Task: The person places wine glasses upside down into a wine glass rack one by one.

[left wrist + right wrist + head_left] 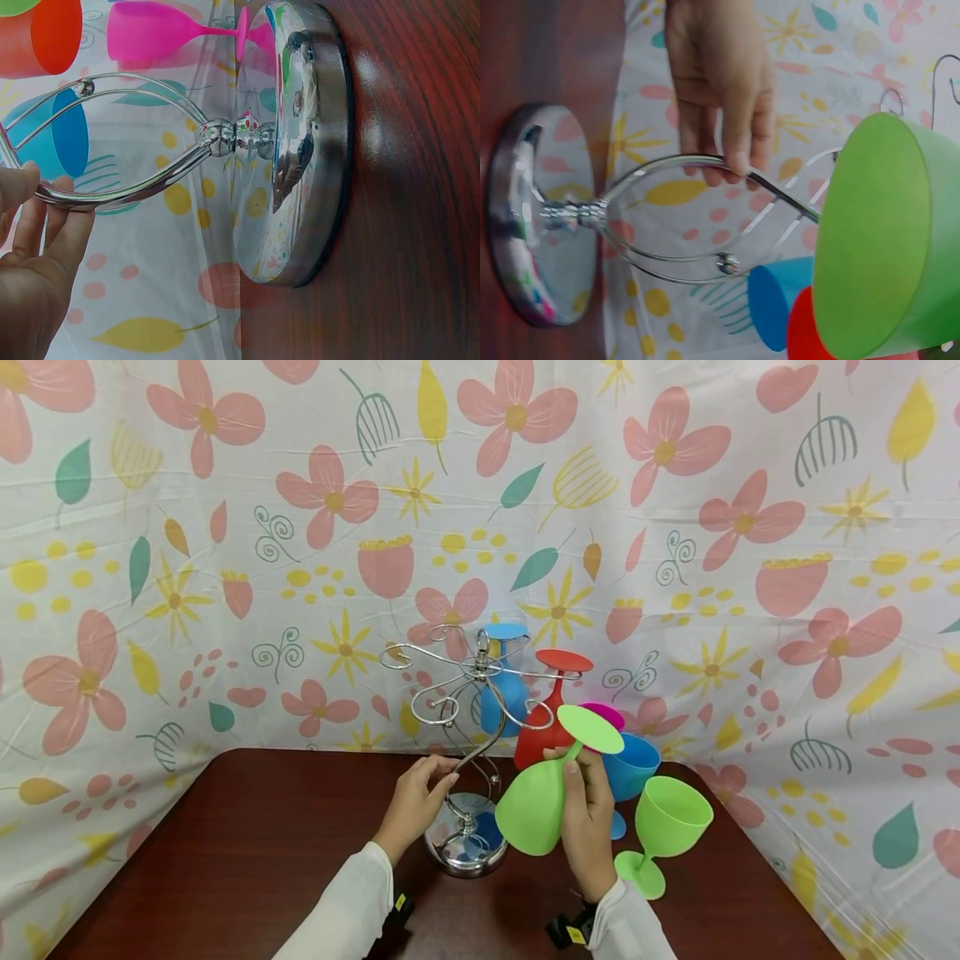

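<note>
A chrome stemware rack (pixel 465 866) with curled wire arms stands on the table. My left hand (pixel 417 802) pinches one of its curved rods between thumb and fingers, as the left wrist view shows close up. In my right hand (pixel 591 818), a light green plastic goblet (pixel 528 810) is held upside down near its stem, foot up, just right of the rack. From the far arms hang a blue goblet (pixel 504 702) and a red goblet (pixel 542 735), both inverted. The green goblet's open mouth (pixel 874 232) fills the right side of the right wrist view.
Right of my right hand, a second green goblet (pixel 670 818) and another blue goblet (pixel 633 768) stand upright. A magenta goblet (pixel 154 34) stands upright behind them, partly hidden in the head view. A flowered cloth (pixel 337 568) hangs behind the dark wooden table (pixel 262 843).
</note>
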{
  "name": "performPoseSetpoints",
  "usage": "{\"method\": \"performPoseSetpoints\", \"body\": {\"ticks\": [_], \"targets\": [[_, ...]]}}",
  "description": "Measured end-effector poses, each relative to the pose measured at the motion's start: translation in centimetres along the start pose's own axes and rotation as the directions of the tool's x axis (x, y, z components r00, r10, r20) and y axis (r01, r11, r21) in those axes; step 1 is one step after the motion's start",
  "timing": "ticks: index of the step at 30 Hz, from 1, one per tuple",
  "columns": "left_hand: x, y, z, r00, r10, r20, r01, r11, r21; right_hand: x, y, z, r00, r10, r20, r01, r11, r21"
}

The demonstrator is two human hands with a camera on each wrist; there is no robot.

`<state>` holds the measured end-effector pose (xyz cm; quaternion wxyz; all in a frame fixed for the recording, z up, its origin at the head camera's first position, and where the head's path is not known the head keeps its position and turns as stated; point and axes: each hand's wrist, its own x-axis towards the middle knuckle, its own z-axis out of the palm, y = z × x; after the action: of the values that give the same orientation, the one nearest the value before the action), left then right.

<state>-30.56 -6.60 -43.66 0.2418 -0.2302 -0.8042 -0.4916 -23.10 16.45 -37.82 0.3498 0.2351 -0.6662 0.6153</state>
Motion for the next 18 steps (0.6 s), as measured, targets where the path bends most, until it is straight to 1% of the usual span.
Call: {"method": "performPoseSetpoints", "body": {"ticks": [3, 5, 8, 11, 13, 16, 18], "targets": [[0.0, 0.0, 0.0, 1.000, -0.012, 0.003, 0.012, 1.000, -0.005, 0.8, -0.5, -0.1, 0.997, 0.078, -0.008, -0.078, 0.996, -0.032], [0.0, 0.0, 0.0, 1.000, -0.005, 0.000, 0.005, 1.000, -0.002, 1.3, -0.8, -0.1, 0.992, 0.128, -0.001, -0.128, 0.990, -0.065], [0.0, -0.1, 0.0, 1.000, 0.013, -0.006, -0.013, 1.000, 0.001, 2.0, -1.3, 0.1, 0.984, 0.178, 0.022, -0.176, 0.980, -0.094], [0.1, -0.1, 0.0, 1.000, 0.008, -0.005, -0.008, 1.000, -0.002, 2.7, -1.7, 0.4, 0.978, 0.204, 0.049, -0.198, 0.974, -0.111], [0.1, -0.1, 0.0, 1.000, -0.009, 0.000, 0.009, 1.000, -0.006, 3.2, -1.9, 0.7, 0.975, 0.213, 0.071, -0.203, 0.972, -0.118], [0.0, -0.1, 0.1, 0.999, -0.031, 0.008, 0.031, 0.999, -0.012, 3.5, -2.1, 1.3, 0.972, 0.213, 0.101, -0.200, 0.972, -0.122], [0.0, -0.2, 0.1, 0.999, -0.033, 0.009, 0.033, 0.999, -0.015, 3.7, -2.2, 1.7, 0.970, 0.215, 0.117, -0.201, 0.972, -0.118]]}}
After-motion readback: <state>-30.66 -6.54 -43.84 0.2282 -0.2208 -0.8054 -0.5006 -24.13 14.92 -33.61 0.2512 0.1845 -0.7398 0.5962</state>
